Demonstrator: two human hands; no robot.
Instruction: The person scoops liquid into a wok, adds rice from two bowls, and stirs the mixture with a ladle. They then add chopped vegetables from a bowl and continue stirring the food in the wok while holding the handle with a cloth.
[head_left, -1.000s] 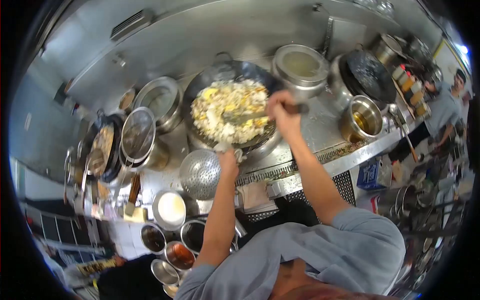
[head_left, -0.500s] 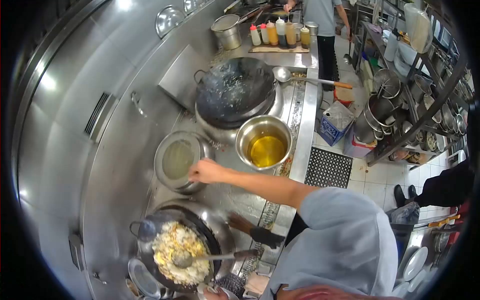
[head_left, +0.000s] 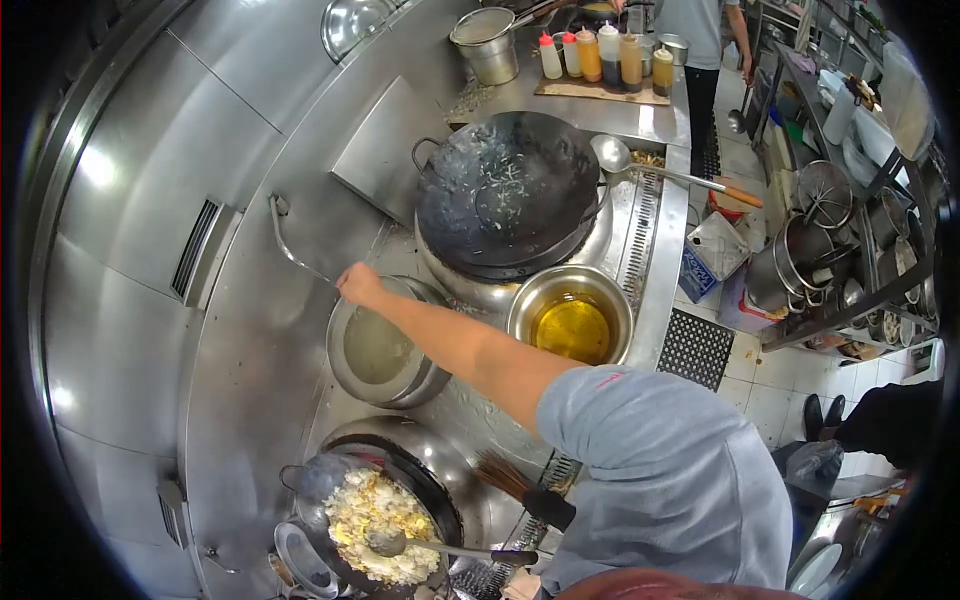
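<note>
My right hand (head_left: pixel 360 285) is stretched out to the wall, its fingers closed round the free end of a thin bent metal faucet spout (head_left: pixel 300 258). Under the forearm sits a round metal pot (head_left: pixel 375 345) of cloudy water. Of my left hand (head_left: pixel 426 593), only a sliver shows at the bottom edge by the near wok; its fingers are hidden. That wok (head_left: pixel 443 500) holds fried rice with egg (head_left: pixel 380 520), and a ladle (head_left: pixel 430 547) rests in the rice, held by no visible hand.
A second dark wok (head_left: pixel 510 200) with white bits stands behind a steel pot of yellow oil (head_left: pixel 570 330). A long-handled ladle (head_left: pixel 680 178) lies beside it. A bamboo brush (head_left: pixel 520 485) lies near the counter edge. Squeeze bottles (head_left: pixel 610 60) and another person (head_left: pixel 690 30) are at the back.
My right hand has moved from over the water pot towards the wall and closed on the faucet spout, which now reaches further out. My left hand has mostly left the view.
</note>
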